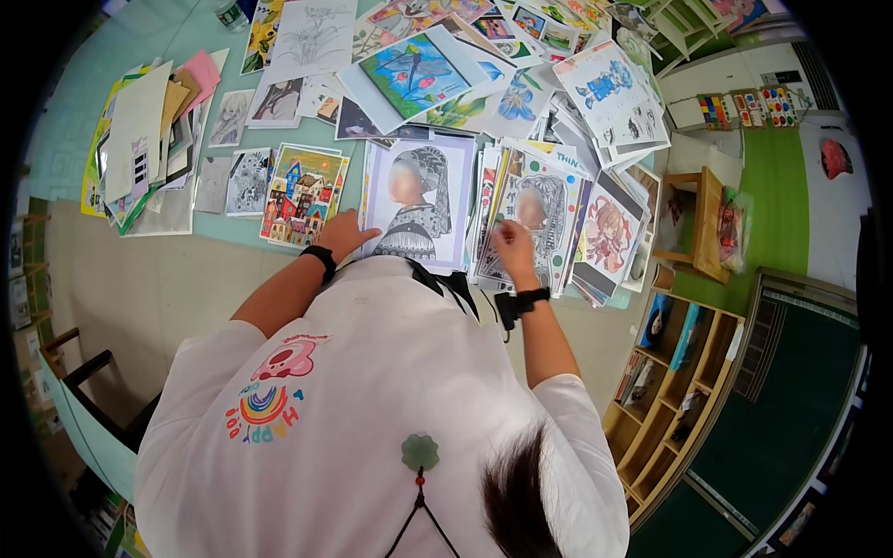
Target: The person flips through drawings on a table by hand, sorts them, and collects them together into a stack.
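Nearest, in the lower half of the frame, is the person's white T-shirt (372, 372). Just above it at centre, the left hand (346, 234) lies with its thumb spread from the fingers, the thumb over the left edge of a purple-bordered portrait drawing (406, 244). To its right, the right hand (513, 249) is bent over a black-and-white portrait drawing with a dotted border (551, 223), uppermost in a loose stack; its fingertips are blurred, so whether they pinch the sheet cannot be told. An uneven pull there could crease that drawing or drag the sheets under it askew, since their edges jut out unevenly. The left hand also sits against a colourful house picture (305, 193), which a sideways sweep could nudge. Farther up, a dragonfly painting (419, 74) tilts across overlapping prints; pushing the nearer sheets into them could make that heap slide over the pale green table (167, 42).
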### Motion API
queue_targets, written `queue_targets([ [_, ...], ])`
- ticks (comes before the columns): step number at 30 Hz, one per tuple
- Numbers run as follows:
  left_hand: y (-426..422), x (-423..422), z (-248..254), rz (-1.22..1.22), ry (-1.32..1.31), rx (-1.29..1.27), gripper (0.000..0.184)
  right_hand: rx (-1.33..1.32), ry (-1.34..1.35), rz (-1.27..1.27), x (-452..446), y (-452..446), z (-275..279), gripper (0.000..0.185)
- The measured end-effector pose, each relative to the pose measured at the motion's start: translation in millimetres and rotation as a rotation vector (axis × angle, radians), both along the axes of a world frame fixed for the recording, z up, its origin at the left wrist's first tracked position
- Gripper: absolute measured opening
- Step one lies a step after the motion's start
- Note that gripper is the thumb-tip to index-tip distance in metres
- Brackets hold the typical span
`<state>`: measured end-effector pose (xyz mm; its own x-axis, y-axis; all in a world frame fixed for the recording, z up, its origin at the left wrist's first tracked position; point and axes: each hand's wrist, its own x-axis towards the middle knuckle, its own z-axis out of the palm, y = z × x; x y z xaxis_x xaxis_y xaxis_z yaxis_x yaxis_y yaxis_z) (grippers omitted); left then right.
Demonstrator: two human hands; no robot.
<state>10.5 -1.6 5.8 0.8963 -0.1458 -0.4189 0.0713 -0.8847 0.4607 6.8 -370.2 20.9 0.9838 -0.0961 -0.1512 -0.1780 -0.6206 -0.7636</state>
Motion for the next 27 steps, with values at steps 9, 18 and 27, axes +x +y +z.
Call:
queue_targets([
  [9, -1, -2, 9, 0.028, 0.021, -0.011, 0.069, -0.229, 0.005, 0.302, 4, 76, -6, 0.033],
  [18, 0, 0, 10, 0.016, 0.033, -0.018, 0.068, -0.389, -0.064, 0.178, 12, 78, -16, 0.029],
  [27, 0, -1, 7, 0.023, -0.003, -0.038, 0.065, -0.428, -0.052, 0.232, 10, 88, -8, 0.024],
])
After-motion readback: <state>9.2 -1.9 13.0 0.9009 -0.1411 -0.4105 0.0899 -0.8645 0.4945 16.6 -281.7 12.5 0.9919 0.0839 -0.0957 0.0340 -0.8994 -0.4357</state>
